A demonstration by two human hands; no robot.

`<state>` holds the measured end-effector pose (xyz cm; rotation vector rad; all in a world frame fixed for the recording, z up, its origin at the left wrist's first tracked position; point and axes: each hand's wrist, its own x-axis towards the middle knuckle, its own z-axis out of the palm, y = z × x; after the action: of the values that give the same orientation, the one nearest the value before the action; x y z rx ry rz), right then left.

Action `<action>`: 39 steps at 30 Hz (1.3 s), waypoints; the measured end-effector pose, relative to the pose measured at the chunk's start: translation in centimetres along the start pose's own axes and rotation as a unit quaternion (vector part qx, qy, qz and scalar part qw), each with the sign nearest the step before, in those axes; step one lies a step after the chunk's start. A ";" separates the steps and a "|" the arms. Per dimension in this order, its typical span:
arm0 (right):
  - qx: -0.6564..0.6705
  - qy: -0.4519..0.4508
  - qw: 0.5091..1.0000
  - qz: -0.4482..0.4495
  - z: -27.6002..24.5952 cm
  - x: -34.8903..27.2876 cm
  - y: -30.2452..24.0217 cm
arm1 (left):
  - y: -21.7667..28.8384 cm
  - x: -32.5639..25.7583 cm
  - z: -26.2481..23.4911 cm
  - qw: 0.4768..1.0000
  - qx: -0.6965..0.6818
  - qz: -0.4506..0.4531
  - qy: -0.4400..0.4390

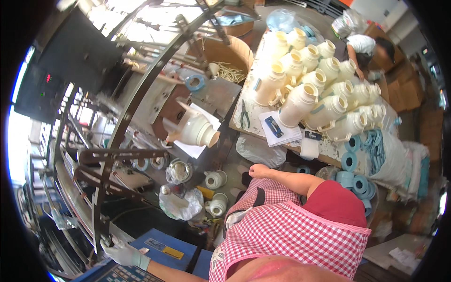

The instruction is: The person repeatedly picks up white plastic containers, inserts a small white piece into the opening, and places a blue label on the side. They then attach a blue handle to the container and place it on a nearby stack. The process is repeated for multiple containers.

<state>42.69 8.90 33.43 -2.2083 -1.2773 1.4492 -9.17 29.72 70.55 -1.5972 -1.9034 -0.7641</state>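
My left hand (124, 252) wears a pale glove and is closed around the lower end of a dark metal frame bar (99, 211), beside a blue control panel with keys (123, 274). My right hand (257, 171) looks bare and is curled into a fist in front of my checked apron; nothing shows in it. Beyond my hands, a cream plastic jug body (196, 129) lies tilted at the machine, with white paper (190, 149) under it. Many similar cream jug bodies (299, 104) stand close together on the table at the right.
Pliers (244, 115) and a blue tool (274, 127) on paper lie along the table's near edge. Blue rings (349, 161) are heaped at its right end. A cardboard drum (238, 54) holds thin scraps. Another person (362, 50) bends behind the table. A plastic bag (182, 203) lies below the machine.
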 end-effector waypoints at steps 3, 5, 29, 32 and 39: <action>0.092 0.009 0.995 -0.028 0.7 0.4 -1.7 | -1.9 0.8 1.1 0.998 0.047 0.040 0.007; 0.174 0.032 0.982 -0.065 1.7 0.2 -3.0 | -2.5 1.4 1.2 0.998 0.045 0.036 -0.001; 0.135 0.032 0.989 0.049 4.9 -5.5 7.6 | -2.6 0.6 2.5 0.999 0.014 0.026 0.044; 0.122 0.048 0.991 0.011 5.0 -5.5 6.5 | -2.9 1.0 2.6 0.997 0.027 0.056 0.054; 0.130 0.017 0.991 0.001 4.8 -4.2 4.8 | -2.4 1.2 1.8 1.000 0.018 0.005 0.010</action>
<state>40.75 1.57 31.03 -2.0548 -1.0101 1.4783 -11.76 31.47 69.93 -1.5699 -1.8828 -0.7362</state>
